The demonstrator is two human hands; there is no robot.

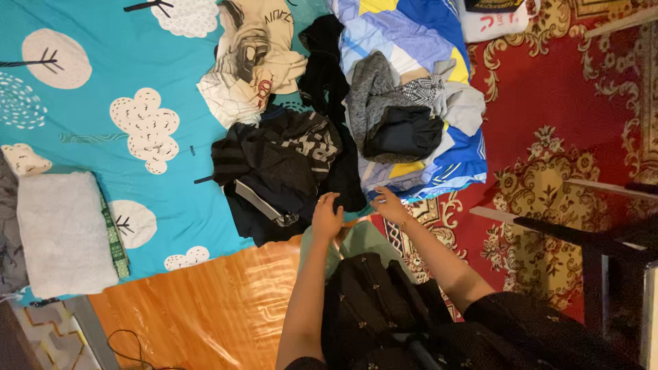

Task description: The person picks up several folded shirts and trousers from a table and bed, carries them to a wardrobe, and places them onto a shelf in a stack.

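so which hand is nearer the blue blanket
Right. The right hand is at the lower edge of the blue blanket, seemingly touching it. The left hand is off to its side, at the dark clothes.
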